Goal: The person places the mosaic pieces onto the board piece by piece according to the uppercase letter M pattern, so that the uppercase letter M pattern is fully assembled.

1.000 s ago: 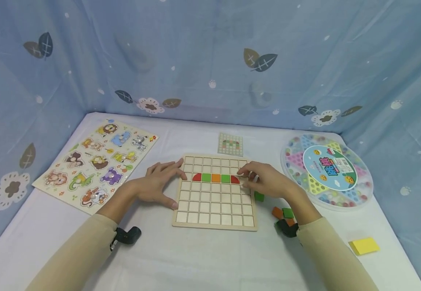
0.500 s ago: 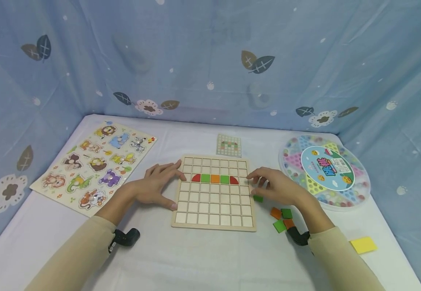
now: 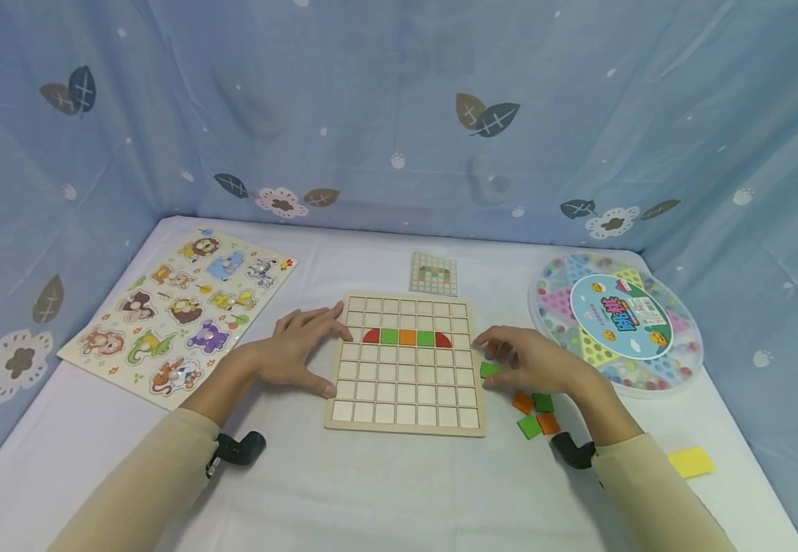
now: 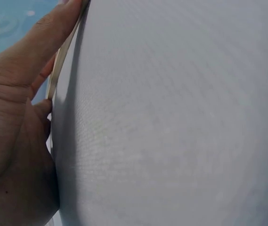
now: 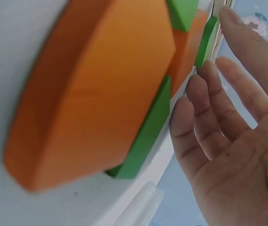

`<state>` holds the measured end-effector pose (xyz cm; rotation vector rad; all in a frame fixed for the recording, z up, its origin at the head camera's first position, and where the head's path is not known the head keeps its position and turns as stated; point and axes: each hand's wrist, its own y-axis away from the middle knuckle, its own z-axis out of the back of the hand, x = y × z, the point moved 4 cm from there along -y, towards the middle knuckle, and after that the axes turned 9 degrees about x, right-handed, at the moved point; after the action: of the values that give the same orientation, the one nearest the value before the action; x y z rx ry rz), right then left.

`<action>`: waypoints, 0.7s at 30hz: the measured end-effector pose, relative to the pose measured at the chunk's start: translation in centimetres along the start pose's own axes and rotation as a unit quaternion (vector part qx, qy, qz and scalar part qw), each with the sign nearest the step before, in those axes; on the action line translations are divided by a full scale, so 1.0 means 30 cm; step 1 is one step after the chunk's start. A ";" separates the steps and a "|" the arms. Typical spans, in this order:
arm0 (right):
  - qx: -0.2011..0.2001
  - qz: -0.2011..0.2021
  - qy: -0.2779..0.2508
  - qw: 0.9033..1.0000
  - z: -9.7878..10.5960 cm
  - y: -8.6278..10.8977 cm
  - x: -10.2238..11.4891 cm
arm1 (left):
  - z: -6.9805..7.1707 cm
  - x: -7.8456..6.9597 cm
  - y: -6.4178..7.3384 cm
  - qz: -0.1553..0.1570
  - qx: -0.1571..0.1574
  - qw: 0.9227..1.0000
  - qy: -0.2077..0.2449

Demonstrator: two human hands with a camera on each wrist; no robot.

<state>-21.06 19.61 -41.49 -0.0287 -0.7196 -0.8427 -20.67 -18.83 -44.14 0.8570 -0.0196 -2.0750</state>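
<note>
A square wooden grid board (image 3: pixel 405 394) lies flat in the middle of the table. One row of it holds a red rounded tile (image 3: pixel 372 336), green tile (image 3: pixel 389 336), orange tile (image 3: pixel 408 337), another green tile (image 3: pixel 425 339) and a second red rounded tile (image 3: pixel 443 340). My left hand (image 3: pixel 295 354) rests spread along the board's left edge, thumb and fingertips touching it. Beside the right edge, my right hand (image 3: pixel 533 359) hovers with relaxed fingers and holds nothing. A loose green tile (image 3: pixel 489 369) lies between its thumb and fingers; the right wrist view shows this tile (image 5: pixel 207 41) near the fingertips.
Several loose orange and green tiles (image 3: pixel 529 426) lie below the right hand. A small pattern card (image 3: pixel 433 274) is behind the board. An animal puzzle board (image 3: pixel 192 310) lies left, a round marble game box (image 3: pixel 622 318) right, a yellow piece (image 3: pixel 691 461) front right.
My right hand has drawn away from the board's right red tile, moving right and toward me, to the loose green tile. My left hand stays at the board's left edge.
</note>
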 end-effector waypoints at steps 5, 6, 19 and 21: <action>0.010 -0.010 -0.005 1.000 -0.005 -0.001 0.001 | 0.004 -0.006 0.002 -0.002 -0.002 1.000 0.005; 0.011 -0.013 -0.007 1.000 -0.005 -0.001 0.001 | 0.004 -0.007 0.002 -0.002 -0.002 1.000 0.005; 0.013 -0.022 -0.001 1.000 -0.015 -0.004 0.003 | 0.000 0.000 0.000 -0.003 -0.002 1.000 0.003; 0.014 -0.019 0.001 1.000 -0.014 -0.001 0.003 | 0.002 -0.002 -0.001 -0.004 -0.003 1.000 0.003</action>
<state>-20.82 19.41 -41.77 0.0099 -0.7324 -0.8696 -20.71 -18.80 -44.08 0.8607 -0.0082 -2.0788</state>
